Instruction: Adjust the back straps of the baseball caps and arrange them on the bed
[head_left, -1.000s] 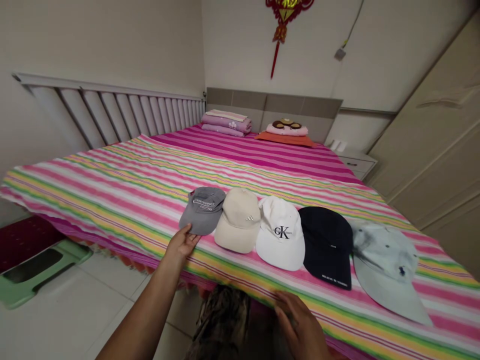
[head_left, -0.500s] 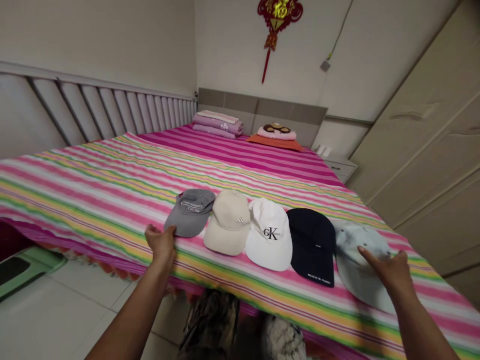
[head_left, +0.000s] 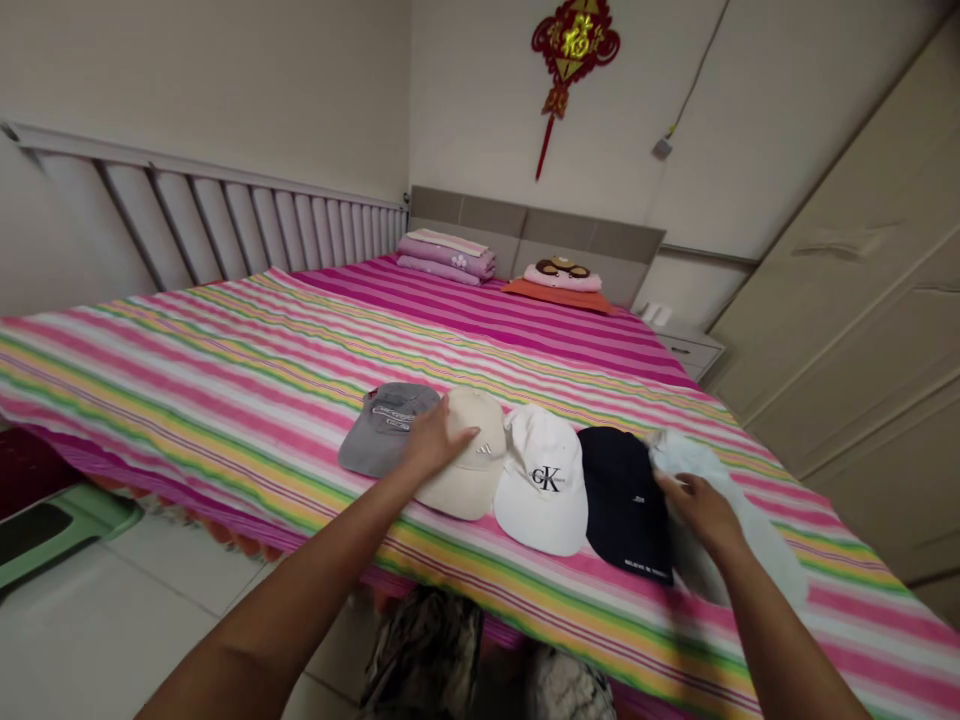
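Five is avoided here: several baseball caps lie in a row along the near part of the bed. From left to right come a grey cap (head_left: 367, 440), a beige cap (head_left: 476, 410), a white cap (head_left: 541, 510) with black letters, a navy cap (head_left: 619, 490) and a pale blue cap (head_left: 765, 530). My left hand (head_left: 435, 440) is over the border between the grey and beige caps, fingers apart, thumb toward the beige crown. At the far right, my right hand (head_left: 701, 510) grips the pale blue cap by its left side, beside the navy one; its fingers partly hide it.
A striped cloth (head_left: 225, 380) covers the near half of the bed. Folded purple bedding (head_left: 450, 258) and an orange pillow (head_left: 555, 293) lie by the headboard (head_left: 592, 240). A green stool (head_left: 82, 525) stands on the floor at left, a wardrobe (head_left: 840, 300) at right.
My left hand has moved from the grey cap's brim rightward to the beige cap. My right hand rose from the bed's edge to the pale blue cap and now grips it, its position shifted.
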